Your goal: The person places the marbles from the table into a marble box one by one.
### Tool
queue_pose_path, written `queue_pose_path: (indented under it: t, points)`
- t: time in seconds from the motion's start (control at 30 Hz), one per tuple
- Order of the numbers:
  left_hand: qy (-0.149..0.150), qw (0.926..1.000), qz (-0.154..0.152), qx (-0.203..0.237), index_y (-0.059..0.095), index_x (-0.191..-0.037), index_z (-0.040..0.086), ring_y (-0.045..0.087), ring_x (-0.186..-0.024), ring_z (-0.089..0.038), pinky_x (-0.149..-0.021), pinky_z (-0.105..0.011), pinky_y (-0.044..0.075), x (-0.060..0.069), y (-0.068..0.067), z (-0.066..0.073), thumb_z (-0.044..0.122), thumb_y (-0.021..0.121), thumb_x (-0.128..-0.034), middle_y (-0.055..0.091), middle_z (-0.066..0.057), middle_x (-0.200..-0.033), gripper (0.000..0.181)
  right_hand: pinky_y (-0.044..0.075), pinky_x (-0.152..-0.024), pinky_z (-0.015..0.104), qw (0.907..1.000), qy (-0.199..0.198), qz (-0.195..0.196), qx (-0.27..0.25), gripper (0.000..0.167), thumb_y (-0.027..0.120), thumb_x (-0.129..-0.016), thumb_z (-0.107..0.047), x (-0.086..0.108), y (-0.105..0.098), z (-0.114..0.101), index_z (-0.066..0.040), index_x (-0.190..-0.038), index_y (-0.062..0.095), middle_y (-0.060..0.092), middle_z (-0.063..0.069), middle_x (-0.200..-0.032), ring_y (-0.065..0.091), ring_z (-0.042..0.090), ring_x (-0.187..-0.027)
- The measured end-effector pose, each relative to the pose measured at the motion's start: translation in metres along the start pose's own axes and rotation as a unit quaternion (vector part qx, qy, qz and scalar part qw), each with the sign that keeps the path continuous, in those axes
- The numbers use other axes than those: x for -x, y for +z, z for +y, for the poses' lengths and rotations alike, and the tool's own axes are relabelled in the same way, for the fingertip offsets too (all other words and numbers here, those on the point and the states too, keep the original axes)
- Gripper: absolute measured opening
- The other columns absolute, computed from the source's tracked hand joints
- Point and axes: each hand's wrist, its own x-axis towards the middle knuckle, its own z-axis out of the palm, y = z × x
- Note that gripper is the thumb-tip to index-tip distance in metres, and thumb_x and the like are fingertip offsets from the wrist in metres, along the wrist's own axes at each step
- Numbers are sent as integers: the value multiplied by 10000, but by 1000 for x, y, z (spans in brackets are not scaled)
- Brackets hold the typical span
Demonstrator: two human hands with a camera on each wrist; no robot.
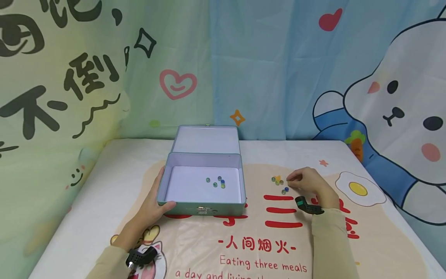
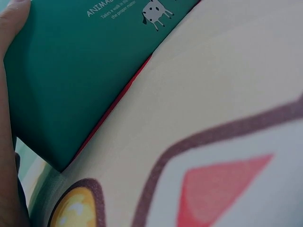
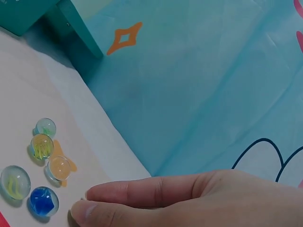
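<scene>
An open green tin box (image 1: 202,209) with a white inside holds several glass marbles (image 1: 208,180) towards its right. The left hand (image 1: 148,201) grips the box's left side, its thumb over the front left corner; in the left wrist view part of this hand lies against the green wall (image 2: 71,85). On the cloth right of the box, the right hand (image 1: 308,184) pinches thumb and forefinger together beside several loose marbles. In the right wrist view a blue marble (image 3: 43,202) lies near the fingertips (image 3: 85,210); only a small edge of a marble shows at them.
The box lid (image 1: 208,139) stands raised at the back. A printed cloth (image 1: 258,248) covers the table, and a patterned curtain (image 1: 265,77) hangs behind it. Each wrist wears a black band, such as the right one (image 1: 308,206).
</scene>
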Motion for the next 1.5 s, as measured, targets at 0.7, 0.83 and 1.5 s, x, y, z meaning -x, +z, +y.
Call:
queue_pose_path:
  t: [0.7,0.83,1.5]
  points:
    - [32,9999,-29,95,-27,-1533,303,170,-1413,-389,-1047,-660,162,-1,0,3,315,737,-769,67,-84,-1604,1080,482,-852,384,9999,101,19,110,202,672,-876,-144,-4,3,-10,-107,-1072,700,662,101,-1045,545,237,-919]
    - [25,9999,-34,116,-24,-1533,302,172,-1410,-399,-1043,-667,162,-1,0,3,315,739,-768,69,-89,-1603,1081,483,-848,383,9998,99,79,164,201,672,-876,-149,-5,4,-9,-106,-1070,701,662,99,-1037,544,232,-912]
    - [120,9998,-58,151,-29,-1533,292,181,-1400,-417,-1029,-659,187,-1,0,3,280,721,-777,68,-131,-1596,1064,490,-856,395,9993,42,366,54,246,674,-879,-213,-5,2,-10,-135,-1111,692,650,107,-1073,540,253,-956]
